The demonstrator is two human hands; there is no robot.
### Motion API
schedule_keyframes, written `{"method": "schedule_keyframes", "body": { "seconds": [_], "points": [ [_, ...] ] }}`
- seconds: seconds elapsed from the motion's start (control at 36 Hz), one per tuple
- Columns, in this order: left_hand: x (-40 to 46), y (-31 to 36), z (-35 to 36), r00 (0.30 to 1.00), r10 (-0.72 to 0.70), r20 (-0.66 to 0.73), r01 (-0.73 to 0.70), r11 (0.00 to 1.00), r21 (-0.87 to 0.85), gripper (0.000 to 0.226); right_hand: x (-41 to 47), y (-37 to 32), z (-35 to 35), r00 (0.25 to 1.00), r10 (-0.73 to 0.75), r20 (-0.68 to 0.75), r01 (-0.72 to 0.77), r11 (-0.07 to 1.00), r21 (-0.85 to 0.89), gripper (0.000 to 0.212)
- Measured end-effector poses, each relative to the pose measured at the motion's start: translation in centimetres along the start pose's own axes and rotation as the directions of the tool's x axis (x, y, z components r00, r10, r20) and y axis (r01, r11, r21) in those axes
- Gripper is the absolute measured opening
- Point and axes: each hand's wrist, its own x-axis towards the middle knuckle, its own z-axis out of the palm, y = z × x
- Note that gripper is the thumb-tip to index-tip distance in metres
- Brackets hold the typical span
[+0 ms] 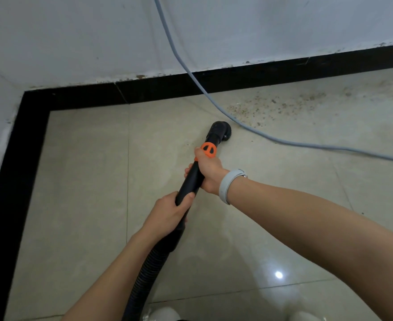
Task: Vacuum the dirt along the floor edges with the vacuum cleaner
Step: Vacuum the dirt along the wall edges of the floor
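A black vacuum wand [192, 179] with an orange collar [209, 149] slants down to the beige tiled floor. Its round black brush nozzle [221, 130] rests on the tile a little short of the black skirting. My right hand [210, 173] grips the wand just below the collar; a grey band is on that wrist. My left hand [170, 213] grips the wand lower down, where the ribbed black hose [144, 272] begins. Brown dirt [274, 106] is scattered along the floor edge to the right of the nozzle.
A grey cable [192, 72] hangs down the white wall, crosses the black skirting [158, 89] and runs right over the floor just beyond the nozzle. The skirting turns a corner at the left [32, 98]. White shoe tips [165, 313] show at the bottom.
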Motion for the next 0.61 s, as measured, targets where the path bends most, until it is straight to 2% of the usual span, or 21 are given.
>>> {"method": "schedule_keyframes", "body": {
  "seconds": [0.25,0.44,0.61],
  "points": [
    [-4.4,-3.7,-1.7,0.980,-0.105,-0.168,0.093,0.993,-0.077,0.037,-2.6,3.3,4.6,0.982,0.051,0.181,-0.032,0.994,-0.109,0.023],
    [-7.8,-7.1,-2.6,0.909,-0.227,-0.350,0.176,0.969,-0.173,0.036,-4.4,6.7,9.5,0.948,0.141,0.286,-0.070,0.967,-0.247,0.024],
    [-9.8,-9.0,-2.2,0.895,-0.289,-0.338,0.226,0.950,-0.214,0.035,-5.2,9.6,10.2,0.934,0.195,0.300,-0.099,0.947,-0.307,0.024]
  ]
}}
